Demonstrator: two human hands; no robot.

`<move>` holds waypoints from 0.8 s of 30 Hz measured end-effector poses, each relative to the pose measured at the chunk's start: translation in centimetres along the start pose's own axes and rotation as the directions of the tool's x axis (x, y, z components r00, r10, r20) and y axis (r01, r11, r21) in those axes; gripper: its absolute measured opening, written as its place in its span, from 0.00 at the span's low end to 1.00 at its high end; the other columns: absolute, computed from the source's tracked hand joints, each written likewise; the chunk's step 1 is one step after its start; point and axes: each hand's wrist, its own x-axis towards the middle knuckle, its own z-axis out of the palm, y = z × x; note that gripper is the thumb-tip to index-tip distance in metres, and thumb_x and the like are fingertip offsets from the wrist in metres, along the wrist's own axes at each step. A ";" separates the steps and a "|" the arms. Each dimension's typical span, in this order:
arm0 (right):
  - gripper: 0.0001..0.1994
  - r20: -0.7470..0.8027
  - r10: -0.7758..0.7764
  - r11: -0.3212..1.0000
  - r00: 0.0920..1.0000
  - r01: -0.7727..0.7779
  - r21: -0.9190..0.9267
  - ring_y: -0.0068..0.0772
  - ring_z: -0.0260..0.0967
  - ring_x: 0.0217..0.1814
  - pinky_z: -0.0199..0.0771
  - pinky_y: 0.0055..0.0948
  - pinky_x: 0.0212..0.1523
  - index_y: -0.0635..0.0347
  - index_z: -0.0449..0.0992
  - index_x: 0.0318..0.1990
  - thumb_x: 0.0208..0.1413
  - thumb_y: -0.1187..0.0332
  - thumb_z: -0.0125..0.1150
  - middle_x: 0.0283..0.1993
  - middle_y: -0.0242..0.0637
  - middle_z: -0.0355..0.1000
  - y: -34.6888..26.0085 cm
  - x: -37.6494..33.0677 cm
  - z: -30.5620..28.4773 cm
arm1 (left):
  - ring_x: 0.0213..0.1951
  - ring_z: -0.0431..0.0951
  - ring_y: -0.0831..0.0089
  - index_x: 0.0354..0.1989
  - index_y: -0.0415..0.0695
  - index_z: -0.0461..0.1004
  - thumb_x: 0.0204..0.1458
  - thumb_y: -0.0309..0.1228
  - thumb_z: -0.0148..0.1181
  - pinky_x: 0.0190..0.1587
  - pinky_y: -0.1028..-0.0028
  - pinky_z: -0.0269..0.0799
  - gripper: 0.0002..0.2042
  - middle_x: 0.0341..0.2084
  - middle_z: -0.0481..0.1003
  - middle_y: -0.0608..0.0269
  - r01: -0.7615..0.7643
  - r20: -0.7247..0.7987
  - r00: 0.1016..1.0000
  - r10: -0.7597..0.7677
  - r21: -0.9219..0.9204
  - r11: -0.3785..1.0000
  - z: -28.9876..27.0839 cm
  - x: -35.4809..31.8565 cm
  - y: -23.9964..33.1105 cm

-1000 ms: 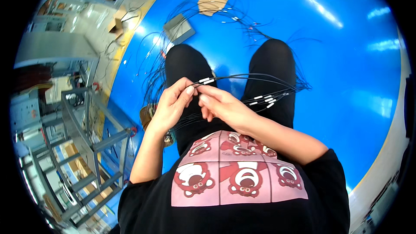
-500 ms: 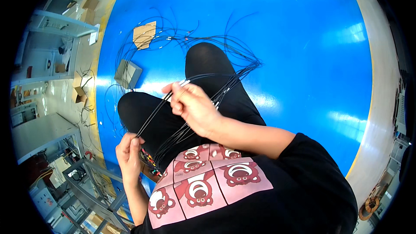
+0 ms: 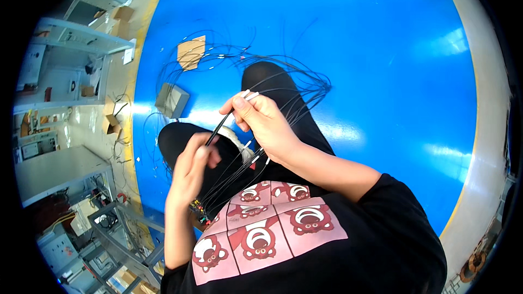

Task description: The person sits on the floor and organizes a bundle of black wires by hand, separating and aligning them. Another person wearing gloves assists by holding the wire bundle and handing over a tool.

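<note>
My right hand pinches a few black wires near their white-tipped ends, which stick out past the fingertips. Close below and to the left, my left hand is closed round the same wires farther along; its fingers are partly blurred. More black wires with white tips lie across my lap under my right wrist. A loose, looping bundle of black wires spreads over and beyond my right knee.
On the blue floor lie a flat cardboard piece and a grey open box. A white, soft-looking thing shows between my legs. Cardboard boxes, grey cabinets and a metal frame stand at the left.
My left hand has moved up and right along the wires, closer to my right hand. White wire ends now stand at my right fingertips. The white thing between my legs has come into sight.
</note>
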 end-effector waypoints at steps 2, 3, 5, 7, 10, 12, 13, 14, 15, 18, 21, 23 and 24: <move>0.17 0.026 0.066 0.992 0.997 -0.069 0.109 0.14 0.53 0.25 0.55 0.17 0.29 0.64 0.74 0.37 0.67 0.59 0.47 0.22 0.24 0.59 0.9 0.2 0.6 | 0.24 0.68 0.78 0.41 0.36 0.72 0.61 0.31 0.49 0.28 0.77 0.63 0.10 0.22 0.71 0.62 -0.062 -0.064 0.995 0.075 0.194 0.979 2.0 2.1 2.3; 0.17 0.030 0.102 0.981 0.994 -0.105 0.163 0.14 0.52 0.25 0.54 0.18 0.29 0.65 0.74 0.38 0.67 0.58 0.47 0.22 0.24 0.58 0.7 0.0 0.8 | 0.22 0.67 0.78 0.40 0.36 0.72 0.60 0.28 0.50 0.26 0.77 0.62 0.08 0.21 0.71 0.61 -0.131 -0.110 0.978 0.175 0.327 0.936 2.7 2.6 2.9; 0.17 0.052 0.065 0.962 0.997 -0.077 0.263 0.14 0.51 0.24 0.54 0.18 0.28 0.65 0.72 0.38 0.67 0.58 0.47 0.21 0.23 0.57 -1.0 -0.5 1.2 | 0.20 0.67 0.77 0.37 0.36 0.73 0.59 0.26 0.50 0.25 0.76 0.61 0.07 0.21 0.72 0.59 -0.147 -0.134 0.970 0.202 0.340 0.929 2.4 2.3 3.9; 0.17 0.032 0.023 0.939 0.999 -0.033 0.342 0.15 0.51 0.24 0.54 0.19 0.28 0.66 0.71 0.39 0.67 0.58 0.47 0.21 0.23 0.56 -2.7 -1.0 0.9 | 0.20 0.67 0.77 0.35 0.36 0.74 0.59 0.26 0.50 0.25 0.76 0.61 0.07 0.22 0.72 0.59 -0.190 -0.125 0.961 0.245 0.340 0.921 1.8 1.0 4.9; 0.17 -0.049 -0.055 0.908 0.997 0.070 0.412 0.16 0.51 0.24 0.55 0.20 0.28 0.67 0.70 0.39 0.66 0.58 0.47 0.20 0.23 0.54 -4.7 -0.6 -0.6 | 0.20 0.66 0.78 0.33 0.36 0.73 0.59 0.27 0.50 0.24 0.78 0.60 0.08 0.23 0.72 0.62 -0.198 -0.158 0.952 0.264 0.344 0.918 -0.5 -0.6 5.0; 0.17 -0.077 -0.048 0.893 0.996 0.078 0.444 0.16 0.52 0.24 0.55 0.20 0.28 0.66 0.71 0.39 0.66 0.58 0.48 0.20 0.24 0.55 -5.0 0.2 -1.9 | 0.20 0.66 0.79 0.32 0.36 0.73 0.59 0.27 0.50 0.24 0.79 0.59 0.08 0.23 0.73 0.62 -0.154 -0.176 0.956 0.233 0.375 0.914 -1.8 -2.3 4.9; 0.16 -0.081 -0.030 0.885 0.996 0.064 0.461 0.16 0.52 0.24 0.55 0.20 0.28 0.66 0.71 0.38 0.66 0.58 0.48 0.20 0.24 0.56 -4.9 0.5 -2.5 | 0.20 0.66 0.79 0.32 0.36 0.73 0.59 0.28 0.51 0.24 0.79 0.59 0.08 0.23 0.73 0.62 -0.128 -0.174 0.962 0.210 0.391 0.911 -2.2 -2.9 4.7; 0.16 -0.113 -0.033 0.879 0.993 0.083 0.470 0.16 0.52 0.24 0.55 0.20 0.28 0.65 0.71 0.37 0.66 0.58 0.48 0.20 0.24 0.57 -4.7 0.8 -3.2 | 0.20 0.66 0.79 0.32 0.36 0.73 0.59 0.28 0.51 0.24 0.79 0.59 0.08 0.23 0.73 0.61 -0.105 -0.172 0.967 0.189 0.406 0.908 -2.3 -3.5 4.4; 0.16 -0.146 -0.036 0.872 0.989 0.103 0.478 0.17 0.53 0.24 0.55 0.20 0.28 0.65 0.71 0.37 0.66 0.58 0.48 0.21 0.25 0.57 -4.5 1.1 -3.8 | 0.20 0.66 0.78 0.31 0.36 0.73 0.59 0.28 0.51 0.24 0.79 0.59 0.08 0.23 0.72 0.62 -0.094 -0.165 0.971 0.175 0.413 0.906 -2.2 -3.8 4.2; 0.17 -0.161 -0.355 0.910 0.921 0.379 0.165 0.16 0.51 0.25 0.53 0.20 0.27 0.66 0.71 0.37 0.67 0.58 0.47 0.23 0.26 0.59 -6.7 -0.4 -3.8 | 0.20 0.68 0.75 0.30 0.37 0.73 0.57 0.27 0.51 0.24 0.76 0.61 0.08 0.22 0.73 0.61 -0.060 -0.150 0.981 0.125 0.377 0.924 -2.0 -4.7 3.8; 0.18 0.135 -0.788 0.565 0.601 0.793 -0.229 0.15 0.53 0.25 0.53 0.19 0.27 0.66 0.73 0.32 0.65 0.58 0.49 0.25 0.30 0.62 -12.0 -2.6 -3.8 | 0.20 0.70 0.70 0.29 0.37 0.73 0.55 0.26 0.51 0.25 0.74 0.62 0.06 0.22 0.73 0.60 -0.215 -0.058 0.968 0.245 0.320 0.923 -1.1 -4.0 4.0; 0.18 0.091 -0.768 0.585 0.634 0.752 -0.303 0.14 0.55 0.26 0.53 0.18 0.26 0.66 0.74 0.31 0.65 0.59 0.49 0.25 0.31 0.63 -11.8 -2.7 -4.5 | 0.21 0.71 0.70 0.30 0.37 0.73 0.55 0.25 0.52 0.25 0.73 0.63 0.05 0.22 0.73 0.59 -0.244 0.010 0.966 0.257 0.349 0.905 -0.4 -2.8 3.4; 0.18 -0.004 -0.702 0.671 0.712 0.659 -0.339 0.14 0.55 0.26 0.53 0.18 0.26 0.65 0.74 0.31 0.65 0.59 0.49 0.24 0.30 0.63 -10.4 -2.1 -4.8 | 0.22 0.71 0.71 0.31 0.38 0.73 0.56 0.25 0.51 0.26 0.74 0.63 0.06 0.22 0.73 0.58 -0.102 0.000 0.994 0.108 0.329 0.939 -0.1 -1.8 3.1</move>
